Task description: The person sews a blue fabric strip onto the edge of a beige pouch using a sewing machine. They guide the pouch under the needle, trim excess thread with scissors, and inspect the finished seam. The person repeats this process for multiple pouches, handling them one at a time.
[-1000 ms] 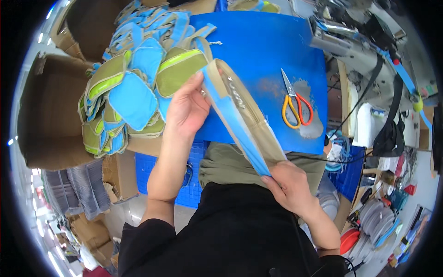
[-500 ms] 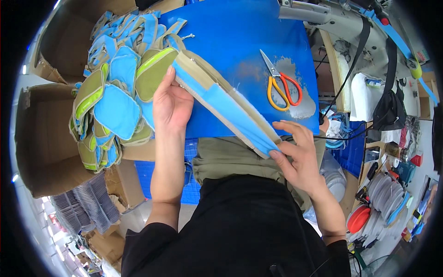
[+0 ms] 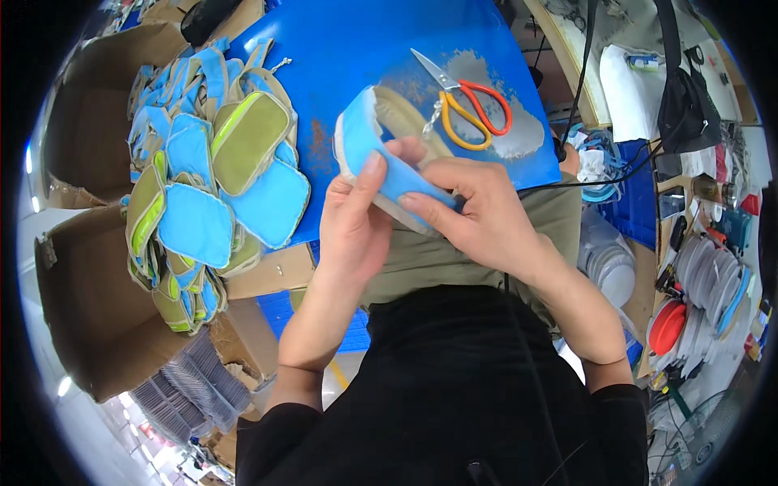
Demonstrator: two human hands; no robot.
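A blue and khaki fabric strip (image 3: 359, 130) is bent into a loop between my hands, above the near edge of the blue table. My left hand (image 3: 361, 215) pinches its lower side with thumb and fingers. Close beside it, my right hand (image 3: 478, 202) grips the same strip with the thumb on the blue face. Just beyond the loop lie scissors (image 3: 466, 105) with one orange and one red handle, blades pointing away to the left. To the left is a heap of sewn pieces: olive and blue padded panels (image 3: 254, 142) and a tangle of blue and khaki straps (image 3: 182, 89).
Two open cardboard boxes (image 3: 105, 304) stand at the left beside the heap. The blue table (image 3: 340, 49) has a worn grey patch near the scissors. At the right are a black cable (image 3: 596, 180), a black pouch (image 3: 689, 121) and a shelf with stacked white discs (image 3: 701, 271).
The strip was stretched out long between my hands and is now curled into a loop. My hands have come together, and the view has shifted.
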